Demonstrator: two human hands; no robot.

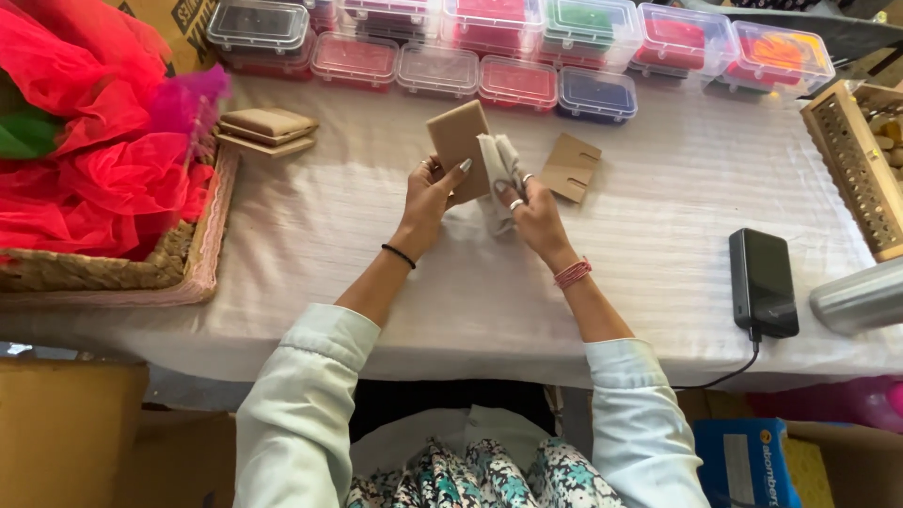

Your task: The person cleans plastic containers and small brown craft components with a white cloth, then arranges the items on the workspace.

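Underneath both hands, a white-covered table [564, 273], bare where the work goes on. Far out past the left hand [428, 193], a wicker basket [179, 273] heaped with red tulle [94, 141] — set aside, but reachable. Beyond the fingertips, a row of clear plastic boxes [517, 85], lids shut, colours sorted apart. Out to the right hand's [536, 212] side, a dark phone [764, 280] on its cable, probably kept away from the materials. Nearer the left hand, stacked tan cards [268, 130]; just past the right, one notched card [571, 166]. Raised off the table, a tan card [458, 139] pinched upright in the left hand; pressed against its edge, pale cloth [499, 183] gripped in the right — held close, likely for matching together.
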